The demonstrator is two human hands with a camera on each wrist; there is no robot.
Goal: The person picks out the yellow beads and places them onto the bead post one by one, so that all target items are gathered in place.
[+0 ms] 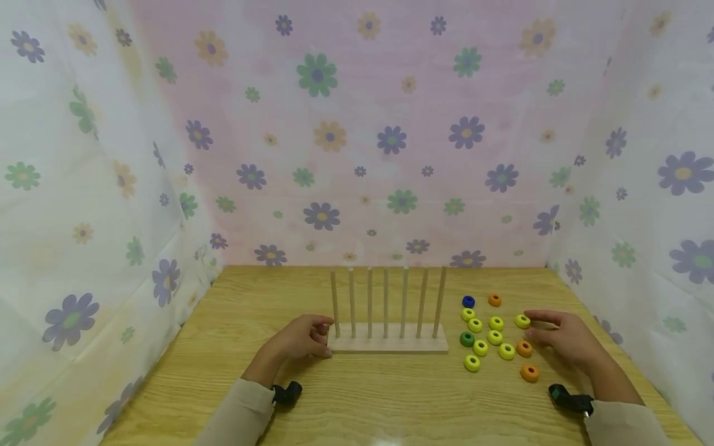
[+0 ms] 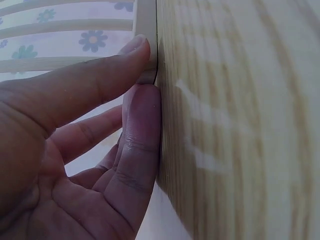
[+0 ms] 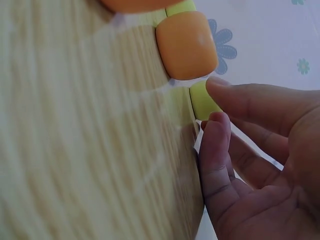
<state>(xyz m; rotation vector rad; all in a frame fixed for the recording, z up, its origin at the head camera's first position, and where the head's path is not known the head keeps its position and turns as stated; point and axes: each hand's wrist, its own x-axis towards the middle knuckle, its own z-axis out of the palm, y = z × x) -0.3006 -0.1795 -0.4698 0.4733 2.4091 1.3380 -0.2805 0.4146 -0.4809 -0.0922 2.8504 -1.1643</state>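
Note:
A pale wooden peg rack, with several upright dowels on a flat base, stands mid-table. At its left end my left hand holds the base, forefinger at the back and thumb at the front corner. The left wrist view shows the thumb over the edge of the base. My right hand is beside a yellow ring, thumb and forefinger parted at its right side. In the right wrist view, this yellow ring lies just beyond the fingertips; whether they touch it is unclear.
Left of the right hand lie more yellow rings, a blue ring, a green ring and orange rings, all loose on the wooden table. Flowered cloth encloses the table at the back and sides.

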